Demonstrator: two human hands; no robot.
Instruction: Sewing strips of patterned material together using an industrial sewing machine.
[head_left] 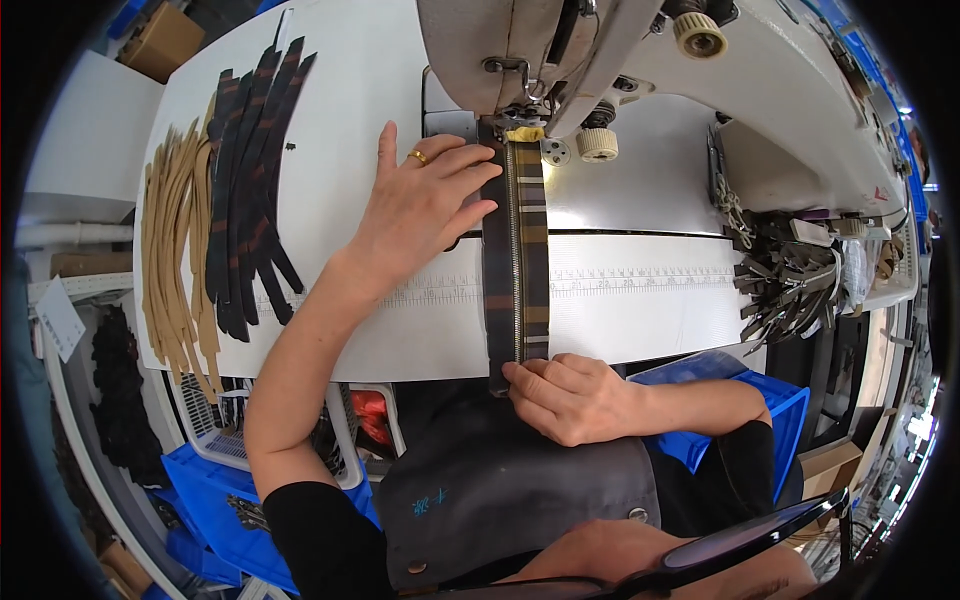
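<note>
A long zipper (517, 280) with metal teeth, joined to dark strips of fabric with brown and tan stripes, runs from the sewing machine (475, 50) toward me. Its far end is under the needle area, where a small yellow piece (525, 134) sits. My left hand (425, 195) lies with fingers stretched out, fingertips on the zipper's left edge close to the machine's foot. At the table's front edge my right hand (570, 398) is closed, pinching the near end of the zipper between thumb and fingers.
Tan strips (175, 240) and dark striped strips (245, 180) lie on the white table (390, 345) at left. A bundle of dark zipper pieces (790, 270) hangs over the right end. Below the table stand a white basket (345, 440) and blue crates (790, 410).
</note>
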